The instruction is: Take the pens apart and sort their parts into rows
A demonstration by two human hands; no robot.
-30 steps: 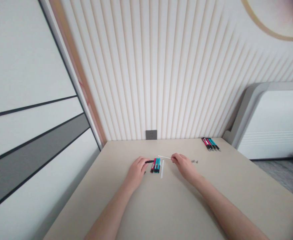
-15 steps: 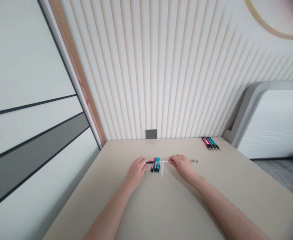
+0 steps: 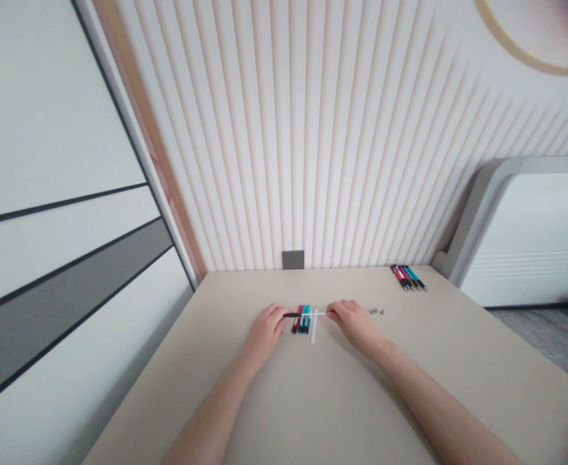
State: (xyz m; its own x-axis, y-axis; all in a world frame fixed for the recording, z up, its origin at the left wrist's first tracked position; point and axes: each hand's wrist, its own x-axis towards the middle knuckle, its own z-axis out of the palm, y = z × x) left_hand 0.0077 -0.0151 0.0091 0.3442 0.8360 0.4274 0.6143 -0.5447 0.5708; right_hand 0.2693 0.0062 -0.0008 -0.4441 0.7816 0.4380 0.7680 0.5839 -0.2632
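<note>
My left hand (image 3: 264,332) is closed on a black pen barrel (image 3: 292,315), held level above the table. From its right end runs a thin white pen refill (image 3: 319,314), pinched at the far end by the fingers of my right hand (image 3: 354,323). How deep the refill sits in the barrel, I cannot tell. Beneath them lie several pen barrels (image 3: 306,325) in red, blue and black, side by side. Loose white refills (image 3: 314,334) rest just to their right. Small grey pieces (image 3: 375,312), too tiny to name surely, lie beyond my right hand.
Several pens (image 3: 408,278) in red, black and blue lie in a row at the table's back right. The beige table (image 3: 284,400) meets a ribbed wall with a dark socket (image 3: 293,259). A white cabinet (image 3: 71,323) stands left, a padded headboard (image 3: 521,226) right.
Both hands stay almost in place, with the barrel and refill still held in line. The things on the table have not moved.
</note>
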